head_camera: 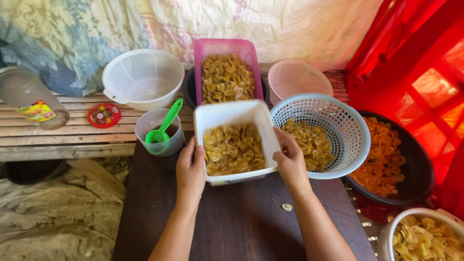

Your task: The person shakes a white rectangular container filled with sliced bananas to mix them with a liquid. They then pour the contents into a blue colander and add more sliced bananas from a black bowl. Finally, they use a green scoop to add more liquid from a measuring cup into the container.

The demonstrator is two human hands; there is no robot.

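Observation:
My left hand (pixel 190 169) and my right hand (pixel 290 162) grip the two sides of a white rectangular tub (pixel 232 114) that is tilted toward me over a dark wooden table (pixel 232 222). The tub holds a heap of yellow banana chips (pixel 233 147). Just right of it, a light blue round basket (pixel 338 121) leans with more chips inside. Behind the tub stands a pink rectangular basket (pixel 224 48) full of chips.
A clear cup with a green scoop (pixel 161 129) stands left of the tub. A white colander (pixel 142 77), a pink lid (pixel 297 78), a red jar lid (pixel 104 115) and a plastic jar (pixel 30 99) lie on the slatted bench. A black basin of orange chips (pixel 415 169) sits right. One chip (pixel 287 207) lies on the table.

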